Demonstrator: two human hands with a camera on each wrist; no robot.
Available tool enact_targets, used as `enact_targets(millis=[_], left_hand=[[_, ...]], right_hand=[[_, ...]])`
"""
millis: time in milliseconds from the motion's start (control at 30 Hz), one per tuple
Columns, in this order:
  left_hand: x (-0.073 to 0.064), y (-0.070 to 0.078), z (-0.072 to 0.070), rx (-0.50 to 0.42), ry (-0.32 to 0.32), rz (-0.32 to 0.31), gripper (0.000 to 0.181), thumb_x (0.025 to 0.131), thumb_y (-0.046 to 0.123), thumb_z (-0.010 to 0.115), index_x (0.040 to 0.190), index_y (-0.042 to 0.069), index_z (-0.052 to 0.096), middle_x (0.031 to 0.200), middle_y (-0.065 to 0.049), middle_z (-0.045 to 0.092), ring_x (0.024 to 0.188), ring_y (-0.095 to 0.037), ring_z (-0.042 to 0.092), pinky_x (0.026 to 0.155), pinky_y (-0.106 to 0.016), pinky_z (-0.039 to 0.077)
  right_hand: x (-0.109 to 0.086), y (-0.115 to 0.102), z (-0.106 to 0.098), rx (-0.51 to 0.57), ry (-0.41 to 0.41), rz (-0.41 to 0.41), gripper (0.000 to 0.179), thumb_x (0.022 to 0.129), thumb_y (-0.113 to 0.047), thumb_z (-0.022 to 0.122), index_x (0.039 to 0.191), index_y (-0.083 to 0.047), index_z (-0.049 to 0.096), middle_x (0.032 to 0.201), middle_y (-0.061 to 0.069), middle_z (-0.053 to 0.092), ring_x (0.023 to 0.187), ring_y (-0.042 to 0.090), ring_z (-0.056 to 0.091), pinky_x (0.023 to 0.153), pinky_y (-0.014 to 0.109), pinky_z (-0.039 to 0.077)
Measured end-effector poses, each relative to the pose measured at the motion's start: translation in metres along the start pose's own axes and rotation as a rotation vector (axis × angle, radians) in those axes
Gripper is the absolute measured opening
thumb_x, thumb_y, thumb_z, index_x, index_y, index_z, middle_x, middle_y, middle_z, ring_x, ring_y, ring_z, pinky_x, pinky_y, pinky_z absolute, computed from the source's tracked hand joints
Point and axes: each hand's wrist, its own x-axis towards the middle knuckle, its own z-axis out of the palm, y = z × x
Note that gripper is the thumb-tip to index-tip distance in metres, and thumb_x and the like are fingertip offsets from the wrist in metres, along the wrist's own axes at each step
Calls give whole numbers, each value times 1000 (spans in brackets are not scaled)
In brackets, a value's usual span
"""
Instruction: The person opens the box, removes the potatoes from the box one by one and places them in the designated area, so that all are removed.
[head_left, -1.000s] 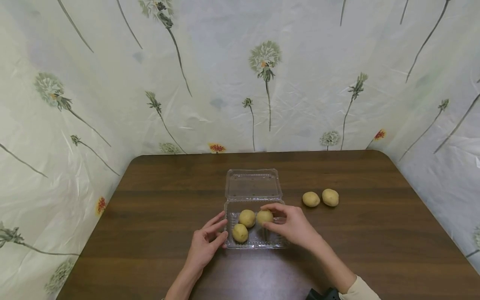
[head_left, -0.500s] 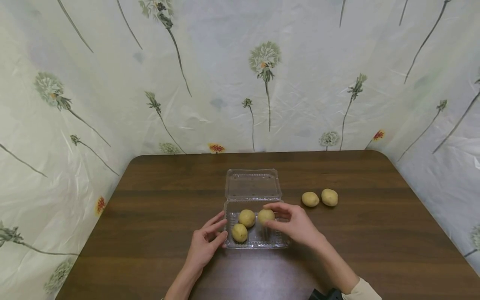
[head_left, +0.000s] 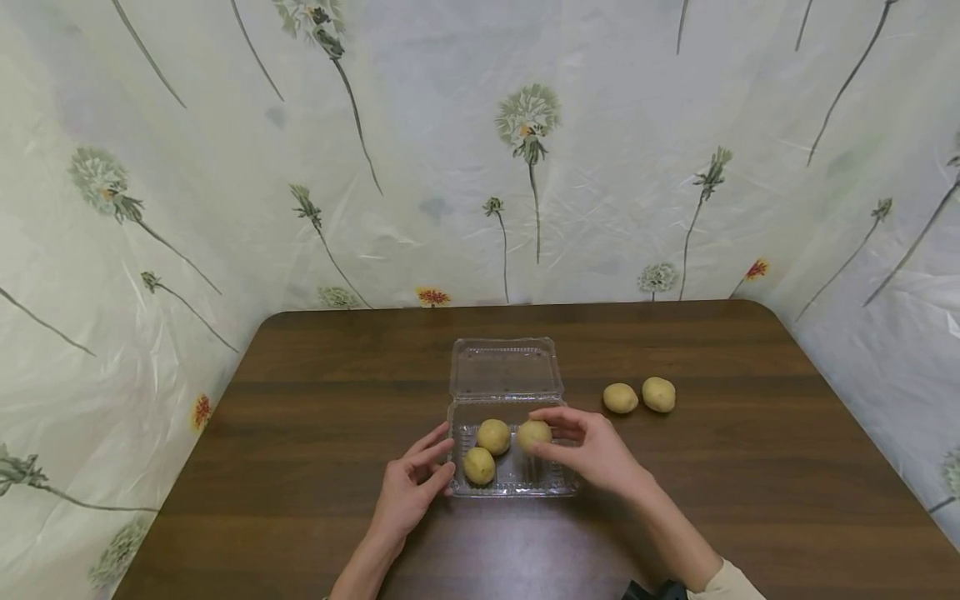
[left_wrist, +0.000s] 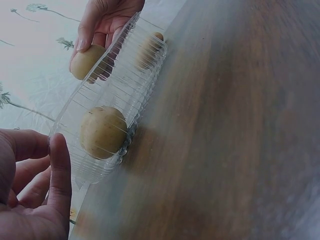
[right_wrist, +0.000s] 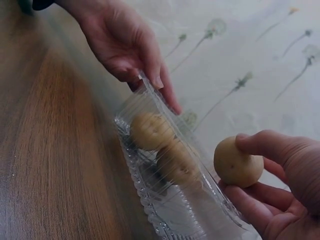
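Observation:
A clear plastic clamshell container (head_left: 551, 483) lies on the table with its lid (head_left: 506, 367) folded back. Two potatoes (head_left: 493, 437) (head_left: 479, 466) sit together in its left half. My right hand (head_left: 592, 450) pinches a third potato (right_wrist: 238, 162) between thumb and fingers, over the right half; in the right wrist view this potato shows above the rim. At the left side, my left hand (head_left: 408, 487) grips the container's edge, with the thumb and forefinger meeting at the rim in the left wrist view.
Two more potatoes (head_left: 620, 398) (head_left: 659, 395) lie on the brown wooden table (head_left: 337, 375), right of the container. A flower-printed sheet (head_left: 420, 150) hangs behind the table and along both sides. A dark object (head_left: 652, 591) shows at the right forearm.
My right hand has shifted slightly to the right with its potato, away from the two in the container. The left hand and the container have stayed in place.

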Motion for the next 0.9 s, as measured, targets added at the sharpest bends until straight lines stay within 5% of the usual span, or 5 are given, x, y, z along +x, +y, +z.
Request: enact_targets(millis=[900], left_hand=[[1,-2,0,5,-4,-1,37,90,1,69,126,-4,63,144,-3,50,78,-14,61,65,-27,58]], right_hand=[[-1,-2,-1,29,-7,10,44,85,-27,78,123,-10,66,118,3,67,108,23,63,84,29,54]])
